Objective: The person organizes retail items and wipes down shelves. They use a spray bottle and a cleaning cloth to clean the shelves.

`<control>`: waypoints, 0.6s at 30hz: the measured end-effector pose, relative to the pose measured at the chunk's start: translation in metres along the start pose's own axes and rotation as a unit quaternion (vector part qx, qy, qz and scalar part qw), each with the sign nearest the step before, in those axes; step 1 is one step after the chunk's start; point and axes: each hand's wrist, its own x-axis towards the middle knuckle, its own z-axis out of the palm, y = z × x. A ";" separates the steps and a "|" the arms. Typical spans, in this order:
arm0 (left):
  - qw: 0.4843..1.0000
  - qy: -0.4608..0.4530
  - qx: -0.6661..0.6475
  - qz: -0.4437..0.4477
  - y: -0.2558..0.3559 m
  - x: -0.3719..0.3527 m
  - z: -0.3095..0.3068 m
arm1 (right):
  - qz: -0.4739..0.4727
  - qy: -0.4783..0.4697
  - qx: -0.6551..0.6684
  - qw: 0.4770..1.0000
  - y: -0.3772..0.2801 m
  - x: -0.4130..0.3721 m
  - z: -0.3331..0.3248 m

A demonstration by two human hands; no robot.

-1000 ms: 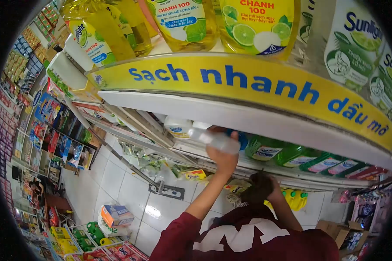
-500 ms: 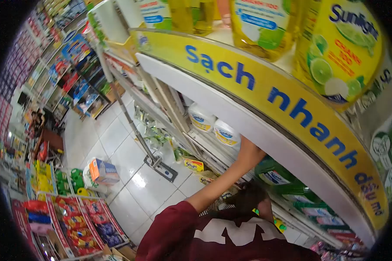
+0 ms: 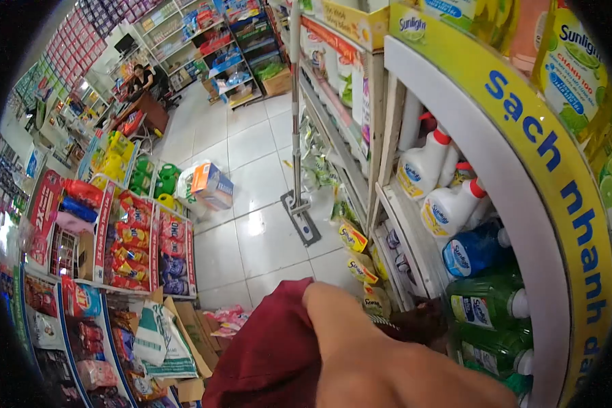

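Large in the foreground, the back of my left hand (image 3: 415, 377) shows below a bent bare forearm and maroon sleeve; its fingers are hidden or beyond the lower edge. The hand is nearest to the green Sunlight bottles (image 3: 483, 302) lying on the shelf. A blue bottle (image 3: 472, 251) and white Sunlight bottles with red caps (image 3: 421, 163) lie above them. My right hand (image 3: 421, 323) appears as a dark, shadowed shape by the lower shelf edge, and its fingers and any held thing cannot be made out.
A curved shelf sign (image 3: 564, 183) runs down the right. A flat mop (image 3: 302, 221) stands on the tiled floor beside yellow packets (image 3: 353, 236). An orange-and-white box (image 3: 212, 185) and racks of detergent bags (image 3: 132, 238) are at left. A person (image 3: 143, 81) sits at a far desk.
My left hand has come out from among the shelved bottles and is now close to the camera. The view has turned, showing more of the floor, the left racks and the bottles inside the shelf.
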 end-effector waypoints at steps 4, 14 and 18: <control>0.998 0.002 -0.032 0.047 0.000 0.000 0.017 | -0.006 0.004 0.018 1.000 -0.004 -0.004 0.005; 0.999 0.008 -0.017 0.042 0.005 -0.009 0.022 | -0.041 0.014 0.066 0.997 0.006 -0.001 0.016; 0.983 0.084 0.154 -0.061 -0.013 -0.035 0.001 | -0.065 0.020 0.093 0.993 0.007 0.000 0.029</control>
